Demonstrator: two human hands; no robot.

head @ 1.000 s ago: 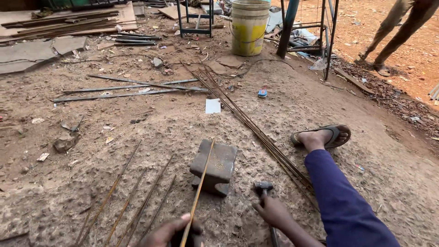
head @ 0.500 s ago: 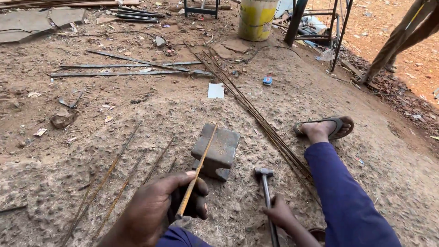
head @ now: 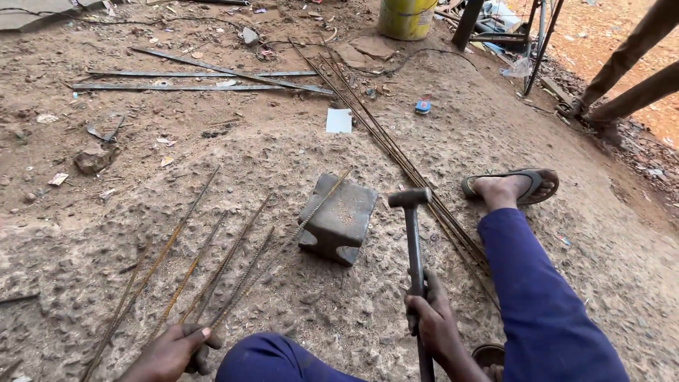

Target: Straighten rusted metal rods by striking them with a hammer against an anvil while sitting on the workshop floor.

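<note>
A ribbed steel rod (head: pixel 283 244) lies slanted across the metal block (head: pixel 338 218) on the dirt ground (head: pixel 297 152); the left hand (head: pixel 170 351) grips its near end; the right hand (head: pixel 433 320) clenches a raised hammer (head: pixel 411 233); loose rods (head: pixel 177 276) lie left, a long rod bundle (head: pixel 396 152) right beside the sandalled foot (head: pixel 509 186).
</note>
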